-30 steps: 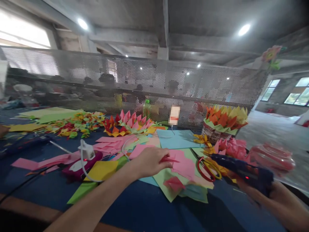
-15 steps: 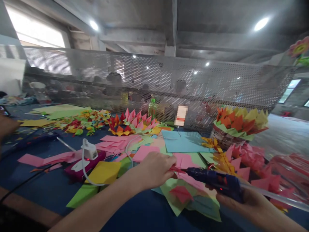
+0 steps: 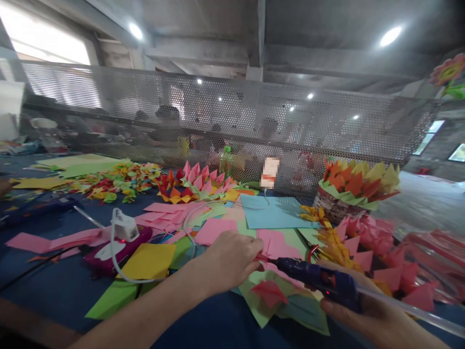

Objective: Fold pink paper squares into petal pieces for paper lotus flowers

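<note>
In my right hand (image 3: 366,300) is a dark blue hot glue gun (image 3: 319,278), with a clear glue stick (image 3: 410,308) running out of its back and a small red light lit on its side. Its nozzle points left, at my left hand (image 3: 232,259). The left fingers pinch a small piece of red-pink paper (image 3: 262,258), mostly hidden by them; the nozzle tip meets or nearly meets it. Below lie a folded pink paper piece (image 3: 269,293) and green paper sheets (image 3: 305,312). Scissors (image 3: 310,249) with a red handle rest beyond the gun.
A purple power strip (image 3: 119,247) with a white charger (image 3: 125,225) stands at left, its cable crossing the papers. Folded paper petals (image 3: 207,179) and a round paper-petal basket (image 3: 334,203) sit farther back, before a perforated metal screen (image 3: 225,111). A second glue gun (image 3: 36,211) lies at far left.
The view has shifted slightly, moving most things a little left. Both hands keep the same grip, with the nozzle still at the paper. Another person's hand at far left has drawn mostly out of view.
</note>
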Available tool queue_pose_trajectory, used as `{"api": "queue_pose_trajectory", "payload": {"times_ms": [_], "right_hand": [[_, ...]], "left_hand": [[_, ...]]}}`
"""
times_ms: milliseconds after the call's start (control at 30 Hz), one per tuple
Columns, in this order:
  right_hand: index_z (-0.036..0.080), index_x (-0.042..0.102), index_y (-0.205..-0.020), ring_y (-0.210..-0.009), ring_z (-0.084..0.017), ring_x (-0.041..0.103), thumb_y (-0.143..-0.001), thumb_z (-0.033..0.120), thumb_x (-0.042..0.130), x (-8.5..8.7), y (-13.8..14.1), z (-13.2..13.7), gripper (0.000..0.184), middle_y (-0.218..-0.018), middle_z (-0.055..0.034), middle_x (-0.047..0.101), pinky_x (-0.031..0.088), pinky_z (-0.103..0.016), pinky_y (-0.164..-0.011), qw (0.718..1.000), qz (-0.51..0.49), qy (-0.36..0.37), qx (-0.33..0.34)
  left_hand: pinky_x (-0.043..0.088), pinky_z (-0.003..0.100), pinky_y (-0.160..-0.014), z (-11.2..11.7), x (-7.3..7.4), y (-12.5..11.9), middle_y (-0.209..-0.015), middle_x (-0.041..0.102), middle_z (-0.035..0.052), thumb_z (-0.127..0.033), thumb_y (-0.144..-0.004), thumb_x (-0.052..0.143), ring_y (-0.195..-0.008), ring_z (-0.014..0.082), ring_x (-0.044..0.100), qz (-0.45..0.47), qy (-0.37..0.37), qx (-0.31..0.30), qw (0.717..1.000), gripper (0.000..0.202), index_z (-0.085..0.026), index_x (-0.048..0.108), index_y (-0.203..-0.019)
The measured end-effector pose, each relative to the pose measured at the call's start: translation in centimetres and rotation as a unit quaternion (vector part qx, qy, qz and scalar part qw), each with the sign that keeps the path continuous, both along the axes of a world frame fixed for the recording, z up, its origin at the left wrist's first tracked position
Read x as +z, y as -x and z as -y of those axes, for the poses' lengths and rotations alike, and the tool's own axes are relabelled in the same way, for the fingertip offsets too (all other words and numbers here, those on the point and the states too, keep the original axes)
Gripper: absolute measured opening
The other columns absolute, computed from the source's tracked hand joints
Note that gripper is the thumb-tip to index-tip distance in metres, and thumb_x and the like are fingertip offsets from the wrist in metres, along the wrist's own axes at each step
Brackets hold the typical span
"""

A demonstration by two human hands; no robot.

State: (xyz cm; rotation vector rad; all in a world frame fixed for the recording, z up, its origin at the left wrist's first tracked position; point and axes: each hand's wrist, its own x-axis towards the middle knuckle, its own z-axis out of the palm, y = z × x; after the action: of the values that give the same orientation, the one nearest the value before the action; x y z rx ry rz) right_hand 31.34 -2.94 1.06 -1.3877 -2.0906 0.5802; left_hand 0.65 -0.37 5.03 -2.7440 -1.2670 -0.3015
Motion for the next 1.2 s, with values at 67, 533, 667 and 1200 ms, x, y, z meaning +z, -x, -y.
{"api": "queue_pose_trajectory", "payload": {"times_ms": [67,533,667,1200], "right_hand": [[0.024,0.062,-0.127,-0.113,-0.029,0.063,-0.078,0.049,0.071,-0.3,-0.2,-0.4,0.056,-0.13,-0.0089,0.064,0.05,-0.037,-0.1,1.0,0.017,-0.013,0.003],[0.028,0.074,-0.102,-0.099,-0.028,0.07,-0.075,0.046,0.069,2.6,2.5,0.8,0.033,-0.106,-0.002,0.075,0.059,-0.027,-0.081,0.995,0.063,-0.078,0.009],[0.029,0.073,-0.082,-0.081,-0.025,0.071,-0.078,0.045,0.063,3.6,3.7,1.1,0.02,-0.083,-0.0005,0.075,0.059,-0.025,-0.064,0.994,0.075,-0.075,0.036],[0.031,0.073,-0.086,-0.078,-0.027,0.071,-0.071,0.053,0.065,4.0,4.0,1.3,0.028,-0.076,0.0007,0.073,0.059,-0.028,-0.066,0.994,0.068,-0.08,0.006]], "left_hand": [[0.041,0.03,-0.063,0.1,0.1,-0.1,-0.09,0.07,0.0019,-0.031,-0.091,0.061,-0.079,0.0221,0.066,0.002,-0.004,-0.005,1.0,0.014,-0.019,0.055,-0.09],[0.039,0.033,-0.064,0.4,-0.9,-0.7,-0.081,0.066,0.0019,-0.026,-0.091,0.06,-0.07,0.0197,0.061,-0.003,-0.079,-0.029,0.996,0.009,-0.018,0.056,-0.089],[0.039,0.033,-0.064,0.3,-1.1,-0.8,-0.079,0.064,0.0022,-0.026,-0.092,0.058,-0.068,0.0192,0.06,-0.008,-0.092,-0.03,0.995,0.01,-0.018,0.056,-0.087],[0.043,0.036,-0.065,0.6,-1.1,-0.9,-0.08,0.063,0.0023,-0.027,-0.094,0.055,-0.071,0.022,0.061,-0.023,-0.081,-0.008,0.996,0.012,-0.019,0.054,-0.086]]}}
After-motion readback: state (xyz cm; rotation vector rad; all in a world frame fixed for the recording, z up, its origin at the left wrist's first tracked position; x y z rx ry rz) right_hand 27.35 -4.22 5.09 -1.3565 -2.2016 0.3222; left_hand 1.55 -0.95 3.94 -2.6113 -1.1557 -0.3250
